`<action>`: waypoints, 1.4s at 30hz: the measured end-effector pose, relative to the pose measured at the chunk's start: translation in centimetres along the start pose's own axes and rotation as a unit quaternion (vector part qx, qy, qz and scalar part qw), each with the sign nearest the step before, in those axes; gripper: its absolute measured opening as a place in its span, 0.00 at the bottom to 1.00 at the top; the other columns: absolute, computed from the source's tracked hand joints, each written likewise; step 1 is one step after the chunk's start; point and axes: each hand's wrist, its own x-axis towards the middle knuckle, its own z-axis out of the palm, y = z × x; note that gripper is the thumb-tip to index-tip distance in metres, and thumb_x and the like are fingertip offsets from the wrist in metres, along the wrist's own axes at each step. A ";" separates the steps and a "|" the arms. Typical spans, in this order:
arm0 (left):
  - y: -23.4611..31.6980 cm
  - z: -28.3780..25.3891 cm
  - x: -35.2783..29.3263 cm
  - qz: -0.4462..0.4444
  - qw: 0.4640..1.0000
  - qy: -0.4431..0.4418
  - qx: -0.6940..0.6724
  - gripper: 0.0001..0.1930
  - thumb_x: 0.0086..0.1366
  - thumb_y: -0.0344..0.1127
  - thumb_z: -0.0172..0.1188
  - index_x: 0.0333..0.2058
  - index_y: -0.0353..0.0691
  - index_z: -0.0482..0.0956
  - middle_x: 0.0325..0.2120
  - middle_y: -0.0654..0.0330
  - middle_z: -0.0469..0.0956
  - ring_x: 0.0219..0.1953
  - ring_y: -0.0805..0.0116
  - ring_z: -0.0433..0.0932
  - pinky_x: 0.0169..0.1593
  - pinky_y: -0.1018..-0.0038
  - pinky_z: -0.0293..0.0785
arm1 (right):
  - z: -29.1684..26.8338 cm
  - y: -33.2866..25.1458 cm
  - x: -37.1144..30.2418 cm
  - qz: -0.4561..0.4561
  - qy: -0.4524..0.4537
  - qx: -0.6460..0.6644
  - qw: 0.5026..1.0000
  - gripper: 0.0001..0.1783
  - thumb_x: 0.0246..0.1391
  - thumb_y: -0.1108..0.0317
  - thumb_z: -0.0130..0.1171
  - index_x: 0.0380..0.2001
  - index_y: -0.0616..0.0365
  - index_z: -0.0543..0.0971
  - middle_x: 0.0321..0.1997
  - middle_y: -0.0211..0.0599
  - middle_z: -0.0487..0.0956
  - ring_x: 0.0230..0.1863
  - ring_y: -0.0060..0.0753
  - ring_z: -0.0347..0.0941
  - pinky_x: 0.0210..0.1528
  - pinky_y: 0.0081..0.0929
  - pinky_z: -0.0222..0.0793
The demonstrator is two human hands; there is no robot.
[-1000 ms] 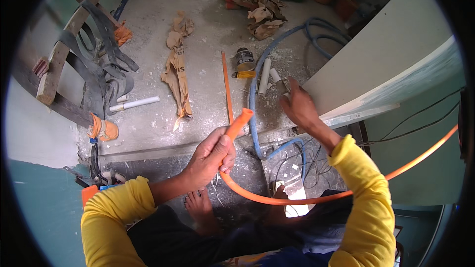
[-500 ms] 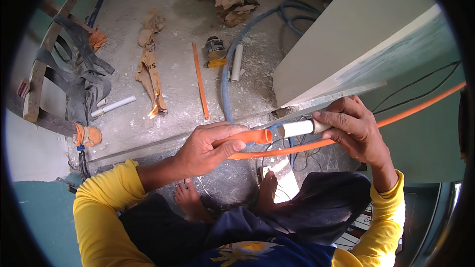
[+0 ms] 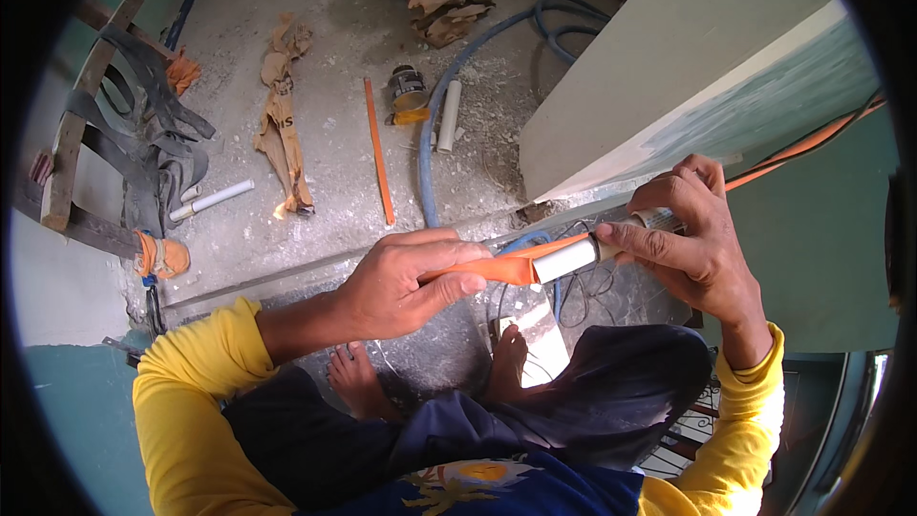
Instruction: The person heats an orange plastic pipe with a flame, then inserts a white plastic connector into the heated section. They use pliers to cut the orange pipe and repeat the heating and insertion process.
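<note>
My left hand (image 3: 406, 282) is closed round an orange flexible pipe (image 3: 504, 270), thumb along its side, near its wide end. In my right hand (image 3: 702, 253) a white pipe piece (image 3: 565, 260) with a dark ring is pinched between thumb and fingers. The white end meets the mouth of the orange pipe; how far inside it sits I cannot tell. Another orange length (image 3: 807, 143) runs behind the hands and on past my right hand to the upper right.
A wall edge (image 3: 611, 96) juts in at the right. On the dusty floor lie a blue hose (image 3: 427, 167), a burning paper strip (image 3: 279, 139), an orange strip (image 3: 378, 148), a can (image 3: 408, 88) and white pipe offcuts (image 3: 449, 117). A strapped wooden frame (image 3: 72, 134) stands left.
The gap between the white pipe piece and the orange pipe's mouth has closed; they now touch. My right hand has tilted, and the orange length behind has shifted upward.
</note>
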 end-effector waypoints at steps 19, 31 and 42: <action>0.7 0.7 0.3 -0.015 0.999 0.026 -0.037 0.14 0.77 0.33 0.65 0.54 0.29 0.84 0.33 0.54 0.78 0.34 0.65 0.77 0.38 0.68 0.73 | 0.1 -0.5 -0.2 0.039 -0.054 0.032 0.997 0.26 0.48 0.68 0.77 0.54 0.45 0.90 0.35 0.29 0.79 0.37 0.35 0.78 0.43 0.36 0.70; 0.7 0.5 0.3 -0.112 0.973 -0.029 -0.201 0.17 0.83 0.38 0.58 0.60 0.32 0.81 0.38 0.61 0.77 0.38 0.75 0.75 0.43 0.72 0.73 | 1.1 -1.0 -0.8 0.027 0.050 -0.004 0.998 0.25 0.47 0.63 0.79 0.52 0.41 0.91 0.35 0.28 0.78 0.37 0.33 0.75 0.41 0.35 0.65; 1.5 1.4 2.1 0.021 0.999 0.037 -0.005 0.18 0.72 0.36 0.72 0.54 0.29 0.85 0.32 0.56 0.80 0.31 0.71 0.77 0.34 0.71 0.73 | 1.2 -2.1 -1.8 0.057 0.055 0.018 0.997 0.31 0.40 0.68 0.82 0.54 0.42 0.92 0.40 0.32 0.79 0.39 0.36 0.73 0.41 0.34 0.68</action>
